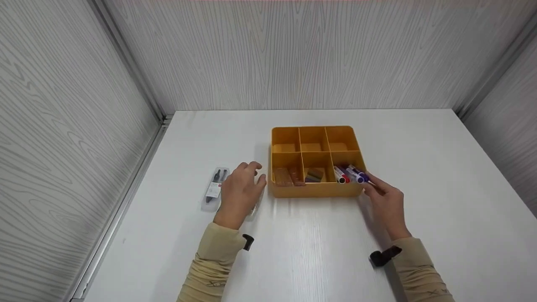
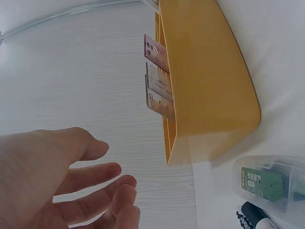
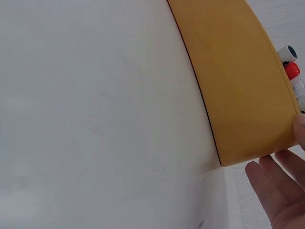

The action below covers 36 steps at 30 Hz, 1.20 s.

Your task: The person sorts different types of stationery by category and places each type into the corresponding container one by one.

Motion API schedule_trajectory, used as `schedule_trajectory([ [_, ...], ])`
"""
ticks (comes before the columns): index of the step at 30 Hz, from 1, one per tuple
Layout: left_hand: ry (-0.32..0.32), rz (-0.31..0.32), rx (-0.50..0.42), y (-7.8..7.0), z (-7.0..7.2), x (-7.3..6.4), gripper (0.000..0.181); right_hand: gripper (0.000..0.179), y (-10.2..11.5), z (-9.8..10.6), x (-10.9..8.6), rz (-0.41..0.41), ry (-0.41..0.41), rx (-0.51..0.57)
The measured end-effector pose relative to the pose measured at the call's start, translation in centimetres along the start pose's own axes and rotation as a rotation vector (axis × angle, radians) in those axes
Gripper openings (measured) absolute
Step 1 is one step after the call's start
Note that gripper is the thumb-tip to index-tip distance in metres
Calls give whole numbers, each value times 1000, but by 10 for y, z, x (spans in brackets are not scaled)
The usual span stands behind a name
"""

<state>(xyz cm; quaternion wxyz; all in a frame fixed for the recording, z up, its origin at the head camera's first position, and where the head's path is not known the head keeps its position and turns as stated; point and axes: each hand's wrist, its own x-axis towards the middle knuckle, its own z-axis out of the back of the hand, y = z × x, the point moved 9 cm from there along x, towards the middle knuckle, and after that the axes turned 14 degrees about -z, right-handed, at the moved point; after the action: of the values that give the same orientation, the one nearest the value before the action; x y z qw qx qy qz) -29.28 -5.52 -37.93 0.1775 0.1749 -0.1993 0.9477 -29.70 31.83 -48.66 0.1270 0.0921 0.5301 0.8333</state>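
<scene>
An orange divided organizer box (image 1: 316,191) stands on the white table. My right hand (image 1: 387,204) holds its front right corner, thumb near the rim and fingers along the side wall (image 3: 281,183). Several whiteboard markers (image 1: 354,174) lean in the compartment beside that hand. To the box's left, my left hand (image 1: 241,191) hovers apart from it, fingers loosely bent and holding nothing. Clear rulers (image 2: 159,88) stick up from the front left compartment. Dark pieces (image 1: 314,175) lie in the front middle one. Partly hidden by my left hand is a clear plastic case (image 2: 267,183) with a green item inside.
A clear case with a compass (image 1: 213,193) lies left of my left hand. A black-and-white marker (image 2: 259,217) lies beside the plastic case in the left wrist view. Wood-grain panels (image 1: 277,54) enclose the table at the back and both sides.
</scene>
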Motion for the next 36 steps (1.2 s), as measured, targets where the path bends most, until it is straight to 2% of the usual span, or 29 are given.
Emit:
schedule_trajectory([
  [6, -1, 27, 4, 11, 1, -18, 26, 47, -3, -2, -1, -55, 19, -27],
  [10, -8, 24, 13, 14, -4, -28, 30, 48, -1, -1, -2, -52, 25, -26],
  [14, 17, 32, 49, 18, -16, -38, 37, 47, -2, -1, -2, -50, 25, -26],
  [20, 81, 84, 65, 25, -41, -53, 43, 45, -2, -1, -1, -45, 22, -13],
  [27, 106, 97, 97, 28, -62, -64, 51, 44, -1, -1, -1, -35, 6, -14],
  [31, 106, 99, 115, 30, -68, -67, 53, 45, -3, -2, -1, -55, 18, -20],
  [36, 104, 112, 86, 33, -73, -67, 54, 46, -4, -2, -1, -68, 20, -33],
])
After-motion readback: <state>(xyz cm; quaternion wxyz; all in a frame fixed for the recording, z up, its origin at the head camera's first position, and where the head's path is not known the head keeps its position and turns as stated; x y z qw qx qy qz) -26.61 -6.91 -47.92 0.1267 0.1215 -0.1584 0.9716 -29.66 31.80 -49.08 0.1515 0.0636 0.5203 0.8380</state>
